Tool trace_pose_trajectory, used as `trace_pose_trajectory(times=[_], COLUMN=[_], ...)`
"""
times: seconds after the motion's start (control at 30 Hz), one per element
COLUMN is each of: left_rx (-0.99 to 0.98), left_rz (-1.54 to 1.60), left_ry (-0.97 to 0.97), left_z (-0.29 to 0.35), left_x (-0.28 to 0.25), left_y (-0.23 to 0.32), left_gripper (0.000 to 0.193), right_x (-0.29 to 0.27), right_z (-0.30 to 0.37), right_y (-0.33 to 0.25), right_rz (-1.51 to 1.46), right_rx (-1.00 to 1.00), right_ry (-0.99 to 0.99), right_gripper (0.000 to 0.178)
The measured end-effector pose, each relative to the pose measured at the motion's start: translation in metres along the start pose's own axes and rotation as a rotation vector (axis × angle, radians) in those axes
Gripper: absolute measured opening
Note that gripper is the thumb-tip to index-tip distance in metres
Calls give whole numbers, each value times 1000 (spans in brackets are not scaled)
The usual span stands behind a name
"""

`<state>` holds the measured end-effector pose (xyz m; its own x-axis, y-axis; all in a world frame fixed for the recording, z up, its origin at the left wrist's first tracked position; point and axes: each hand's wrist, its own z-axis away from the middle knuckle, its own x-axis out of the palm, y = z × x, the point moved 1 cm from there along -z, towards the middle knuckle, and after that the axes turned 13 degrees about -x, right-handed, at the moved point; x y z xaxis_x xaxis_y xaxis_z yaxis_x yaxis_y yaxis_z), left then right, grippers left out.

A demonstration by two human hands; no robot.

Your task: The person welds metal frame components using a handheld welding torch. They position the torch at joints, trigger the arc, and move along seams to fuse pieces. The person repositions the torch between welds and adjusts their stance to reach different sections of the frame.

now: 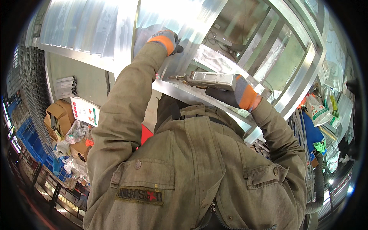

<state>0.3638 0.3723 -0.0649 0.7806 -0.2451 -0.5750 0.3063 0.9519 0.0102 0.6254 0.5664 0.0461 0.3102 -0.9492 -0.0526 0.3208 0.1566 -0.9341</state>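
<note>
My left hand (165, 39), in a grey, orange and black work glove, rests over a shiny ribbed metal sheet (149, 19). Its fingers look curled in, and what they may hold is hidden beneath the glove. At the right, my right hand (238, 94), gloved alike, is wrapped round a silver, boxy power tool (212, 79) with a narrow nose, much like a rivet gun. The nose points left, close to the near corner of the sheet, just above the metal frame's near rail (199, 94). Whether its tip touches the metal I cannot tell.
Beyond the tool, the frame has open bays with crossbars (260, 38). To the left lie a cardboard box (61, 115), a white printed box (85, 111), plastic bags (78, 132) and stacked wire mesh (36, 80). Bags (320, 109) and a thick hose (319, 184) are at the right.
</note>
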Motion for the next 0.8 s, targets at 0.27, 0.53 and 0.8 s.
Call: trace_pose_trajectory(times=[0.27, 0.53, 0.8], left_rx=[24, 35, 33], left_rz=[-51, -60, -35], left_ry=[34, 49, 35], left_z=[-7, -5, -11], left_x=[5, 4, 7], left_y=[-1, 1, -2], left_gripper=[48, 46, 45], right_x=[7, 17, 21], right_z=[-6, -8, -7], right_y=[15, 34, 42], right_rz=[-6, 39, 49], right_rx=[-68, -15, -28], right_ry=[8, -35, -58], right_gripper=[44, 44, 44])
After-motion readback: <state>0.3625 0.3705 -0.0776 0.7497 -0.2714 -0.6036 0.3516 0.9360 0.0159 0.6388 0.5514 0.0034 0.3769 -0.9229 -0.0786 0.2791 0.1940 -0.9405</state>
